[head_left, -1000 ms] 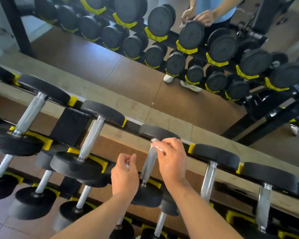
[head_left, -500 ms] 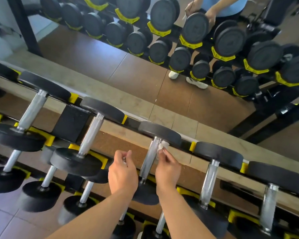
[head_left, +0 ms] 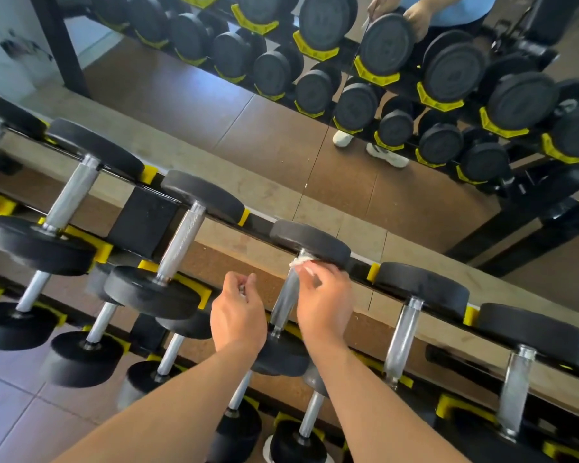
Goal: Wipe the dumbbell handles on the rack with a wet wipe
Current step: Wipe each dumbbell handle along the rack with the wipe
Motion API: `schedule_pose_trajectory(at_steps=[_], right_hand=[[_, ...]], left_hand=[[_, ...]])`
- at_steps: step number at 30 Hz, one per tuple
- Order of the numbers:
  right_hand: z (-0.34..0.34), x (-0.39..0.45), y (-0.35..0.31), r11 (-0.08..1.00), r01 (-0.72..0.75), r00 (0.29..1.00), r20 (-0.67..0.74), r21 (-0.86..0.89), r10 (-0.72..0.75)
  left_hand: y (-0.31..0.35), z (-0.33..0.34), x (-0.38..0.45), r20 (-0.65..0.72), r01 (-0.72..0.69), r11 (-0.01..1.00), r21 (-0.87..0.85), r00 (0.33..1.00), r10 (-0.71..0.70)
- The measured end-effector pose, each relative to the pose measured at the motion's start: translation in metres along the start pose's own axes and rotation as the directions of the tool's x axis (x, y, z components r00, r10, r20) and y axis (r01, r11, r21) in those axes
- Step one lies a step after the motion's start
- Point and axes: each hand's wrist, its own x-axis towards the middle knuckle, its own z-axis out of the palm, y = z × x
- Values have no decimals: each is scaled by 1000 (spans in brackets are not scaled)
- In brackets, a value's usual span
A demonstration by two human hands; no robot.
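Top row of the rack (head_left: pixel 141 225), left to right: two dumbbells with bare knurled handles (head_left: pixel 184 237), then the one being worked, then two more handles (head_left: pixel 402 335) on the right.

Left hand (head_left: pixel 236 312) hangs just left of the current handle (head_left: pixel 283 302), fingers curled in; something small and pale sits in the curl, can't tell what. It is not touching the handle.

Right hand (head_left: pixel 325 305) pinches the wet wipe (head_left: pixel 302 262) against the far end of that handle, right under the back weight head (head_left: pixel 310 240).

Step in hand, my read: wiping this handle from the far end. To do it well, wrap the wipe fully round the bar, pull along the whole knurl to the near head, twist to cover the underside. Free hand could steady the near head.
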Motion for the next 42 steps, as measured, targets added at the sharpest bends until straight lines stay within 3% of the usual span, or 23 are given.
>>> schedule_pose_trajectory(at_steps=[2,5,9,12,15,17,18,19,20,22,24,27,30,32,35,37,39,42], right_hand=[[4,-4,5,984,91,996,5,-152,-91],[6,0,7,956,175,984,68,-236,-163],[11,20,9,827,366,930,198,-427,-309],[7,26,18,835,400,914,234,-377,-332],[-1,12,35,961,222,975,57,-163,-216],[0,9,44,984,-163,986,57,67,160],[0,11,44,873,-420,907,149,247,394],[-2,13,41,693,-608,794,296,387,531],[-4,14,39,537,-707,707,443,461,551],[-7,14,33,484,-729,683,569,485,458],[-8,11,30,628,-636,761,500,449,414],[-11,11,32,895,-381,904,294,230,310],[-19,-3,34,996,-90,937,341,29,75],[-25,-19,33,996,35,895,447,-88,8],[-31,-30,33,966,105,715,693,-237,92],[-36,-22,28,938,206,619,779,-279,96],[-38,-13,19,918,307,587,809,-250,24],[-32,-13,5,901,385,592,802,-200,-75]], left_hand=[[-1,1,0,-6,0,1000,-5,1000,0],[-2,0,1,-6,8,1000,5,1000,-8],[-2,1,1,-3,1,1000,2,1000,-1],[-4,1,1,-2,-7,1000,11,1000,7],[-6,2,2,-3,-20,1000,-3,1000,20],[-7,3,3,-8,-21,1000,-8,1000,21],[-7,4,3,-12,-21,1000,-5,1000,21],[-7,3,2,-16,-21,1000,-5,1000,21],[-6,3,2,-19,-22,1000,-7,1000,22],[-5,2,1,-23,-23,1000,-16,999,22],[-5,2,1,-25,-17,1000,-18,1000,16],[-4,1,0,-42,-12,1000,-17,999,11],[-3,0,-1,-53,22,999,-36,998,-24],[-3,-2,-1,-68,22,999,-37,997,-25],[-4,-3,-1,-88,17,998,-55,996,-21],[-4,-3,-1,-89,40,995,-87,995,-48],[-4,-3,-1,-91,50,994,-102,994,-59],[-4,-4,0,-111,35,994,-103,993,-47]])
